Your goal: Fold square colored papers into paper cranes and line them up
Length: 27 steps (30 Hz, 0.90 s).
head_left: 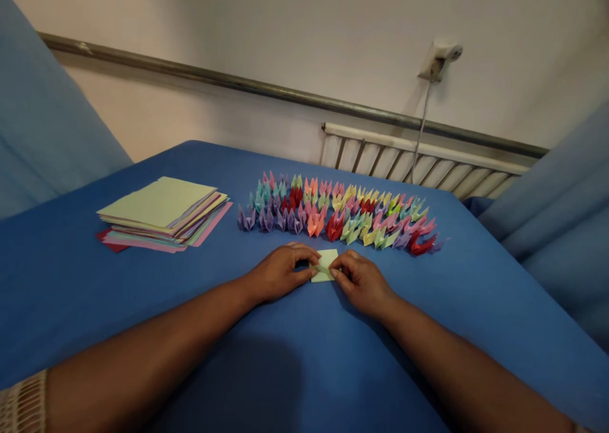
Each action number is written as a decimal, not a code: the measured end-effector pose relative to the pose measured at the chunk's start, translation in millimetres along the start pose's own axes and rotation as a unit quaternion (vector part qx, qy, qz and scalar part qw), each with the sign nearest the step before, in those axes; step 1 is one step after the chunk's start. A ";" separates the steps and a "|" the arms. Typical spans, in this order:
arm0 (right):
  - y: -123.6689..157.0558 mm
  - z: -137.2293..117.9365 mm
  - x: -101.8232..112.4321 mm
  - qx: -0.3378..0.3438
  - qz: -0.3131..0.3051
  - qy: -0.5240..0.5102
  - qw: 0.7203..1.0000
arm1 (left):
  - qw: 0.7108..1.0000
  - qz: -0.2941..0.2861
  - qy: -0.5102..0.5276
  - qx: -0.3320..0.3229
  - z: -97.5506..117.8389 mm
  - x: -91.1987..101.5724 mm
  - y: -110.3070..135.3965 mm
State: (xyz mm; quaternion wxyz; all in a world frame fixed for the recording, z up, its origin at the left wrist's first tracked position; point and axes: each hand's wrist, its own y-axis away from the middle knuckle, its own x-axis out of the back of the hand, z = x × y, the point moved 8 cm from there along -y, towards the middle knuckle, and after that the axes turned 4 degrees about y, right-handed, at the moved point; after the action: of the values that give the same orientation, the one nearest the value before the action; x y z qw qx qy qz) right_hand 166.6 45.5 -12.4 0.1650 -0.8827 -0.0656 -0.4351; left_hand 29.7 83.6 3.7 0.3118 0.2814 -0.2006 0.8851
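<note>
A small folded piece of pale green paper (325,265) lies on the blue table cover (304,357) in front of me. My left hand (280,271) pinches its left edge, fingers curled onto the paper. My right hand (359,281) presses and pinches its right edge. Both hands rest on the cover. Just beyond the paper stand rows of several small folded paper cranes (337,214) in purple, teal, pink, red, yellow and green.
A stack of flat coloured paper sheets (164,214) lies at the left of the table. Blue curtains (38,122) hang on both sides. Behind the table are a wall rail (285,94), a white slatted bed frame (419,160) and a wall plug with cord (438,59).
</note>
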 end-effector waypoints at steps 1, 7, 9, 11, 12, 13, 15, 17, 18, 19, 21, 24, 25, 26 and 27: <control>0.3 0.2 -0.5 -0.004 -0.005 -0.003 1.000 | 1.000 0.004 -0.004 0.000 -1.6 -0.9 -0.9; 1.1 1.3 -0.6 -0.014 -0.013 0.005 1.000 | 0.998 0.028 -0.056 0.007 -9.2 -1.7 -4.8; 0.2 3.5 0.9 -0.026 -0.006 0.030 0.999 | 0.996 0.034 -0.076 0.019 -10.1 -0.9 -5.7; -0.6 6.0 2.3 -0.040 0.000 0.057 0.998 | 0.994 0.043 -0.096 0.034 -10.3 0.1 -6.4; -0.9 7.0 3.0 -0.047 0.002 0.067 0.997 | 0.992 0.049 -0.106 0.039 -10.0 0.4 -6.7; -1.0 7.7 3.4 -0.051 0.004 0.075 0.996 | 0.991 0.053 -0.115 0.043 -9.5 0.4 -6.9; -0.5 7.8 3.6 -0.054 0.003 0.087 0.995 | 0.989 0.055 -0.130 0.044 -8.4 -0.4 -7.4; 0.9 5.3 4.0 -0.046 0.003 0.094 0.994 | 0.988 0.055 -0.140 0.042 -8.0 -1.2 -7.6; 1.8 2.4 4.1 -0.035 0.002 0.096 0.995 | 0.987 0.054 -0.145 0.040 -8.1 -1.4 -7.7; 2.9 -1.7 3.8 -0.018 -0.002 0.098 0.995 | 0.987 0.053 -0.150 0.038 -8.1 -1.4 -7.6; 5.6 -12.1 1.9 0.028 -0.020 0.112 0.993 | 0.985 0.052 -0.161 0.027 -6.5 -1.5 -7.0; 8.6 -22.8 -0.2 0.074 -0.046 0.153 0.984 | 0.980 0.039 -0.194 -0.026 6.4 -4.2 -3.4; 8.6 -23.5 0.2 0.078 -0.048 0.163 0.982 | 0.976 0.025 -0.209 -0.051 13.1 -7.0 -1.2; 8.1 -23.1 1.2 0.079 -0.047 0.167 0.982 | 0.972 0.004 -0.223 -0.074 19.7 -11.1 1.6; 7.3 -22.0 2.2 0.083 -0.043 0.163 0.982 | 0.967 -0.022 -0.236 -0.090 25.4 -15.6 4.6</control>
State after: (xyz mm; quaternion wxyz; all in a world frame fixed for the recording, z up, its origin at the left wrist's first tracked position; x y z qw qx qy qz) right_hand 153.4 31.0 0.1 0.2272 -0.7796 -0.1117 -0.5729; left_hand 46.2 59.9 12.5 0.2989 0.4576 -0.3415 0.7646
